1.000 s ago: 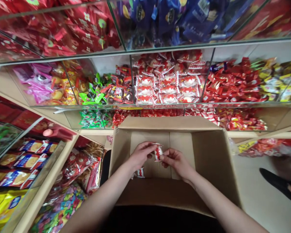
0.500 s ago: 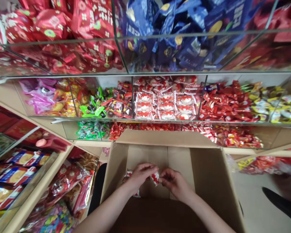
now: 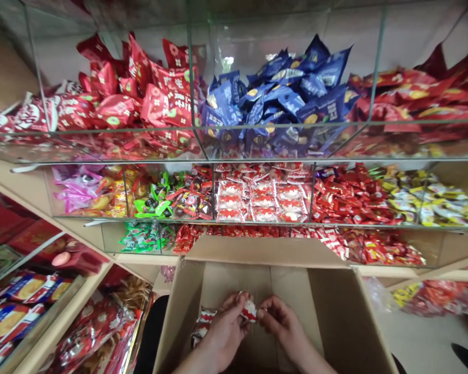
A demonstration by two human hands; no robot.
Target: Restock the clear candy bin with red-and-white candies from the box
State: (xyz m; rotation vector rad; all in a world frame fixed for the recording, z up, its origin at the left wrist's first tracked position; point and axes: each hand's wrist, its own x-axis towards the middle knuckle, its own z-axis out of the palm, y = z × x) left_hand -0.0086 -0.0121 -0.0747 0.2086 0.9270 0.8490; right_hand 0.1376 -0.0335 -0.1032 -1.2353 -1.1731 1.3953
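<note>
Over the open cardboard box (image 3: pixel 341 311), my left hand (image 3: pixel 226 332) holds a small red-and-white wrapped candy (image 3: pixel 249 310) between thumb and fingers. My right hand (image 3: pixel 280 324) is closed in a pinch at the candy's right end, its fingertips touching the wrapper's edge. More red-and-white wrapped candies (image 3: pixel 206 318) lie inside the box on the left, partly hidden by my left hand and forearm. Matching candies (image 3: pixel 262 200) fill the middle compartment of the shelf behind the box in neat stacked rows.
Glass-fronted shelves rise ahead, with blue packets (image 3: pixel 288 98) and red packets (image 3: pixel 167 98) on top. Lower compartments hold green-wrapped candies (image 3: pixel 142 236) and red-wrapped candies (image 3: pixel 351 195). A side shelf at left carries packaged snacks (image 3: pixel 13 319). Bagged goods (image 3: pixel 440 298) lie at right.
The head view has tilted up, so shelves, box and hands all sit lower in the picture. My left hand has turned, showing its thumb and more of the candy.
</note>
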